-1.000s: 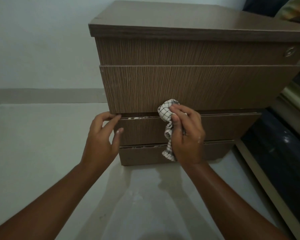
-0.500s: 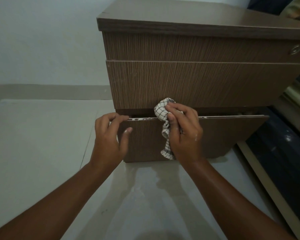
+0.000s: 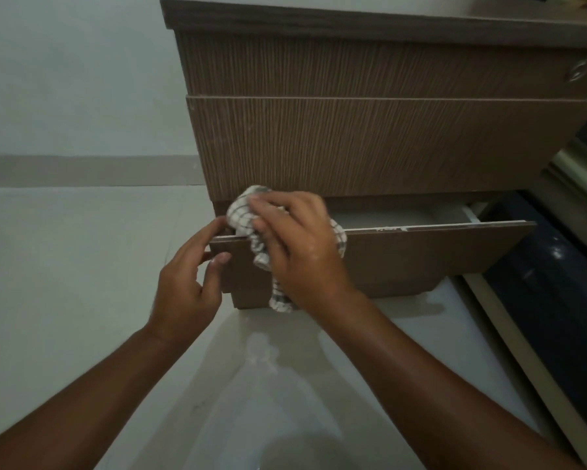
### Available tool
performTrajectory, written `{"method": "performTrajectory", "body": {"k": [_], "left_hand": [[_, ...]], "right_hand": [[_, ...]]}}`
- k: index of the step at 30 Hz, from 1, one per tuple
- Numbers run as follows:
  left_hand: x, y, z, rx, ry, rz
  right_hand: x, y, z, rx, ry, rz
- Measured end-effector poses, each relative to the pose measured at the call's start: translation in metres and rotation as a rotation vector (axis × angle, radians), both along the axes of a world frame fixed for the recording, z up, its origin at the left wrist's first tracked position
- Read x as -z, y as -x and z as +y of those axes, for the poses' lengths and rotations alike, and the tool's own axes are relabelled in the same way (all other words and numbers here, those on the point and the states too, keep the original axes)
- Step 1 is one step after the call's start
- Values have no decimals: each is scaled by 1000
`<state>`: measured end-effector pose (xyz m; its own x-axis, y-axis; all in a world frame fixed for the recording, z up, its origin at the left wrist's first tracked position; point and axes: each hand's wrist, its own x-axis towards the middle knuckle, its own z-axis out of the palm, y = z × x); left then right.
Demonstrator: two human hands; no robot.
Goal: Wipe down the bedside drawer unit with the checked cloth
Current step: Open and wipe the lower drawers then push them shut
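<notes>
The brown wood-grain bedside drawer unit [image 3: 370,144] stands on the pale floor in front of me. Its third drawer [image 3: 421,256] is pulled out, showing a pale inside. My left hand [image 3: 190,276] grips the left top corner of that drawer front, fingers hooked over the edge. My right hand [image 3: 298,245] holds the white checked cloth [image 3: 244,218] bunched against the drawer's top edge, just right of the left hand. One end of the cloth hangs down over the drawer front.
A round lock [image 3: 578,71] sits at the right of the top drawer. A dark glossy object [image 3: 550,266] and a pale strip [image 3: 509,337] lie close on the right. Open pale floor [image 3: 64,266] spreads to the left, with a wall [image 3: 64,79] behind.
The third drawer has slid out toward me, pulled by my left hand. My right hand with the cloth has moved up onto the drawer's top edge, towards its left end.
</notes>
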<state>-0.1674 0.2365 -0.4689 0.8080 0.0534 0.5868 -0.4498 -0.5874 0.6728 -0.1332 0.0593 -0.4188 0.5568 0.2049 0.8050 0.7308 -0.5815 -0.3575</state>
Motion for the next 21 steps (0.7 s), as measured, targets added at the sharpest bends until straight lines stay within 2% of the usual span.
{"method": "performTrajectory", "body": {"k": [3,5,13,21], "left_hand": [[0,2,-7,-30,77,13],[1,4,-14,-46,127,9],[10,2,-14,-34,234,2],[12,3,-15,-34,220,26]], "right_hand": [[7,1,15,112,256,48],[12,3,17,169,335,54],[24,-4,3,223,249,-66],[28,-22,-95,390,171,-188]]}}
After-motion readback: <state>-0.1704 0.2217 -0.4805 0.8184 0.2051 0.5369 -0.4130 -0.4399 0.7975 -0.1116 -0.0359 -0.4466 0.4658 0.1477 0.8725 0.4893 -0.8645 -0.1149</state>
